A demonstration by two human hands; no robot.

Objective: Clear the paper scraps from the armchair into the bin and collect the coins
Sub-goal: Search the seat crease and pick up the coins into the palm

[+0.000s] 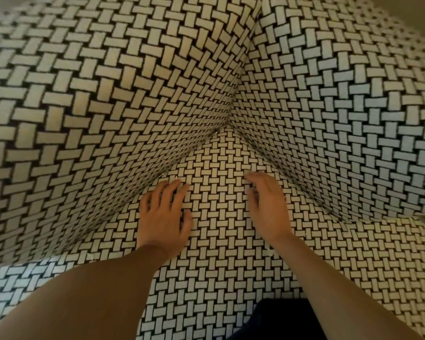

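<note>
Armchair [219, 168] crevices dark, hands blurred

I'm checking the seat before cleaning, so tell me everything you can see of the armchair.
The armchair fills nearly the whole view. It is covered all over in woven-look fabric, pale rectangles on black in a basket-weave pattern. The seat, back and one side meet in a deep corner. Tiny glints show along the seams near that corner, too small to identify. The left hand and right hand lie spread and palm-down on the seat. No scraps or coins can be made out.
</note>
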